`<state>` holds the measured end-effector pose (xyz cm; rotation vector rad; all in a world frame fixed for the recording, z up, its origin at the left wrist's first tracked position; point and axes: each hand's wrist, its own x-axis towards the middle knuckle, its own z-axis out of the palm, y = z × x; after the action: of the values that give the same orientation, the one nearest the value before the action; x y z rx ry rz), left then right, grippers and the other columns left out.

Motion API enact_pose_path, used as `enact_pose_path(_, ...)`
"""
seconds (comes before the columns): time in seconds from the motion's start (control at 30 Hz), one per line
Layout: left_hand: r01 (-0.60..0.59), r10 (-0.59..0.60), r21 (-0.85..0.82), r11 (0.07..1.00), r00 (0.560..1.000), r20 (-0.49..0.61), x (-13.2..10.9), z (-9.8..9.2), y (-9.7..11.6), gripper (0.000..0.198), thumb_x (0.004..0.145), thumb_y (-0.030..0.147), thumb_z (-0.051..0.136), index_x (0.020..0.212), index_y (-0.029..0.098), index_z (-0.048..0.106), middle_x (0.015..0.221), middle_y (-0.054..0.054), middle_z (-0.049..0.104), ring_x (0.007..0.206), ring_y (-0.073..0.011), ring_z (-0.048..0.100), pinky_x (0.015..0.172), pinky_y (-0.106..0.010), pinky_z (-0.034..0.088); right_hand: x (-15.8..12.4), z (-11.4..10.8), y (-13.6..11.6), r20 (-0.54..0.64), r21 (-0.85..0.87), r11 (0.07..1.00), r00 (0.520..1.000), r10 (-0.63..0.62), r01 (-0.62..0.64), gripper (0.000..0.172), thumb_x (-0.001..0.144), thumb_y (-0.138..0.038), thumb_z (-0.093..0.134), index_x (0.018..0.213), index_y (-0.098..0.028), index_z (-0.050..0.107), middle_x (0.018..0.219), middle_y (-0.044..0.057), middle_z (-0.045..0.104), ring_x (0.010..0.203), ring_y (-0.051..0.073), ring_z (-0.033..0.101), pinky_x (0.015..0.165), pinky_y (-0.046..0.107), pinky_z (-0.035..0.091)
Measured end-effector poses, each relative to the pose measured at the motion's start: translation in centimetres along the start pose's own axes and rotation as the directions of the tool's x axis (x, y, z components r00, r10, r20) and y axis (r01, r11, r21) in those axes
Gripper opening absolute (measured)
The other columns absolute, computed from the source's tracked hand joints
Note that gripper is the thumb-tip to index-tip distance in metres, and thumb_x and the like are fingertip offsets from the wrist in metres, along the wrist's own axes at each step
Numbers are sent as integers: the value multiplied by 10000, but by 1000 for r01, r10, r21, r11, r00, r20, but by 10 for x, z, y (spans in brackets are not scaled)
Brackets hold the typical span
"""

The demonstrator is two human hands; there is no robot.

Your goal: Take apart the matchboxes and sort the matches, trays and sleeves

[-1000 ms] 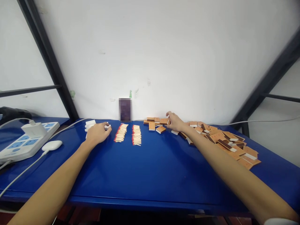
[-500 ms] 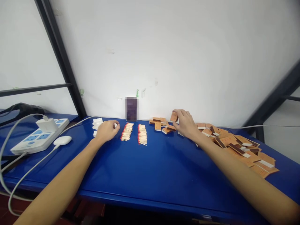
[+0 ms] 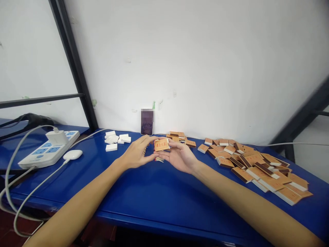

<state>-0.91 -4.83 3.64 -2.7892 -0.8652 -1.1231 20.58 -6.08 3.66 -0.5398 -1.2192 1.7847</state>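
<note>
A matchbox (image 3: 161,144) with an orange label and red characters is held up between both hands, over the matches. My left hand (image 3: 137,152) grips its left end, thumb below and fingers above. At the box's right end, my right hand (image 3: 182,158) is closed on it, palm partly turned up. A bit of white shows at that end, perhaps the inner tray. Loose red-tipped matches (image 3: 159,160) lie on the blue table (image 3: 164,199) under the box, mostly hidden by the hands.
Several white inner trays (image 3: 111,147) lie to the left. A small group of matchboxes (image 3: 190,143) sits at the back, and a large pile (image 3: 257,168) spreads at right. A phone (image 3: 147,122) leans on the wall. A power strip (image 3: 48,149) with cables stands at far left.
My right hand has brought the matchbox leftward and nearer, from the back of the table. My left hand has moved right, away from the white trays, onto the matchbox.
</note>
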Motion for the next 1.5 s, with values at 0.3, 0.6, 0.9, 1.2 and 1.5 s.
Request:
enact_pose_path(0.3,29,-46,-154,988,993,-106,-3,14,2,441,903,289,616,1320,214,493,1237,-90,634,1044,-213,622,930,-374,505,1,-1,11,-5,88,996,1000,25,-25,329,878,-213,530,1202,-262,562,1113,47,732,1067,201,698,1077,410,460)
enact_pose_path(0.6,92,-130,-269,959,984,-126,0,25,6,439,824,233,683,1251,217,582,1176,-90,669,988,-211,642,825,-358,541,-3,-16,21,5,53,998,1000,21,-21,393,810,-182,553,1192,-274,581,1121,34,728,1030,202,707,1046,420,484)
enact_pose_path(0.9,-7,5,-23,1000,994,-109,-3,16,-7,336,876,270,630,1204,204,594,1110,-80,687,979,-210,645,887,-378,520,-3,-11,19,-34,-75,997,999,-30,28,359,810,-319,581,1164,-272,614,1087,48,728,934,224,714,911,442,541)
enact_pose_path(1.2,151,-147,-79,985,988,51,-3,-8,-16,340,918,376,564,1210,210,610,1088,-67,697,824,-179,646,742,-316,522,34,0,17,-158,-322,932,962,-223,163,150,685,-294,706,792,-216,636,843,6,700,829,181,673,840,363,534)
enact_pose_path(1.5,433,-385,-152,888,883,267,-4,-35,-43,384,834,427,604,1115,182,694,921,-51,727,780,-192,648,709,-309,516,53,11,24,-32,-777,602,944,-328,183,260,662,-194,692,906,-227,607,972,14,697,908,196,661,882,396,501)
